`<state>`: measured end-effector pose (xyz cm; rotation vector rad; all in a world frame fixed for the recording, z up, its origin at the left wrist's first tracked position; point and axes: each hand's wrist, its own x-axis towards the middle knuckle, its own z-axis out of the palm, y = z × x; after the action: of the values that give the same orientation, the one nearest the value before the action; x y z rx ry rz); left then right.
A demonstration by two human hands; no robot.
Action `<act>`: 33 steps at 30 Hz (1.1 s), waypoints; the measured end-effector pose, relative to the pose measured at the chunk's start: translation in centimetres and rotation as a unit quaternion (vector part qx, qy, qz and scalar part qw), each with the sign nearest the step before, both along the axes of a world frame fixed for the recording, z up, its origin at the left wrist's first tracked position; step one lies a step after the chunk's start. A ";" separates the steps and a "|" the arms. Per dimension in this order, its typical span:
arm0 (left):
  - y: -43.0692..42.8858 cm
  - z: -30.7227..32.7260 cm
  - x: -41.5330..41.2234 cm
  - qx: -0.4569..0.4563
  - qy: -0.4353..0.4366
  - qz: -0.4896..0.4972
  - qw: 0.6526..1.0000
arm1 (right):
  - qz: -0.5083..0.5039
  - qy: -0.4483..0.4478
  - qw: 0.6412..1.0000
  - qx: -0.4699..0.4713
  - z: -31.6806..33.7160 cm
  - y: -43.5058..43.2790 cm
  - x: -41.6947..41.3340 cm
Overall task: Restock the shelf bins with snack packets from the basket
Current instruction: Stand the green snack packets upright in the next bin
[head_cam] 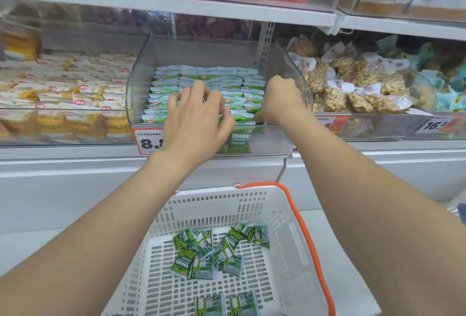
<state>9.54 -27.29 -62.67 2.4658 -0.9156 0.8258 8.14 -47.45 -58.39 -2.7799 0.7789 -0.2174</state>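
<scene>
Reaches with both arms into the clear shelf bin (201, 49), above the white basket (222, 192) sitting in front of the shelving. Curls the left hand (199, 121) down over the front rows of green snack packets (209, 76) filed on edge in that bin, gripping some between fingers and thumb. Tucks the right hand (280, 96) against the bin's right side, knuckles up, fingers folded under; cannot tell whether anything is held. Shows loose packets (216, 252) of the same green lying scattered on the basket floor, near the orange handle (310, 235).
</scene>
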 end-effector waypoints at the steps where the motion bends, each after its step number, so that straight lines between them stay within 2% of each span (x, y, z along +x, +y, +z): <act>1: 0.0 0.1 -0.1 -0.004 -0.004 -0.002 1.000 | 0.006 0.005 1.000 0.000 0.1 0.1 -0.2; 3: 0.0 0.3 -0.6 -0.006 -0.023 0.000 1.000 | 0.024 0.006 1.000 0.007 0.3 0.2 -0.5; 5: -0.2 0.5 -1.3 -0.004 -0.064 0.008 0.998 | 0.039 -0.037 0.998 0.012 0.5 0.6 -1.6; 7: 0.0 0.6 -2.3 -0.032 -0.115 -0.020 0.993 | 0.068 -0.165 0.984 -0.017 0.1 1.6 -3.6; 9: 0.5 -0.7 -3.6 -0.077 -0.145 -0.098 0.982 | 0.102 -0.306 0.946 -0.029 -0.8 3.6 -6.8; 11: 1.4 -4.1 -4.4 -0.064 -0.140 -0.171 0.973 | 0.130 -0.352 0.927 -0.022 -3.0 5.8 -9.9; 13: 2.5 -8.7 -4.9 0.007 -0.052 -0.186 0.981 | 0.149 -0.298 0.943 0.000 -6.4 7.4 -12.0; 15: 3.3 -13.5 -5.2 0.150 0.094 -0.143 0.974 | 0.164 -0.167 0.972 0.021 -10.5 8.2 -13.1; 17: 4.2 -17.7 -5.4 0.284 0.211 -0.079 0.932 | 0.204 -0.004 0.979 0.030 -14.5 8.8 -13.6; 20: 5.2 -23.3 -6.0 0.368 0.315 -0.027 0.875 | 0.259 0.160 0.952 0.020 -19.7 9.4 -14.1; 25: 7.2 -32.1 -7.9 0.454 0.464 -0.003 0.761 | 0.301 0.268 0.914 0.040 -24.0 10.0 -14.5; 27: 7.9 -33.9 -8.6 0.466 0.494 -0.003 0.734 | 0.306 0.273 0.911 0.041 -24.5 9.8 -14.3; 30: 8.6 -35.3 -9.2 0.458 0.468 -0.007 0.756 | 0.304 0.278 0.910 0.049 -25.0 9.6 -14.0; 33: 9.3 -35.7 -9.1 0.399 0.466 0.007 0.790 | 0.303 0.284 0.908 0.061 -25.3 9.5 -13.8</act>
<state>0.44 -18.03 -98.33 2.9479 -0.9076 -0.9920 -5.70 -37.97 -83.69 -2.8101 -0.0211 0.7496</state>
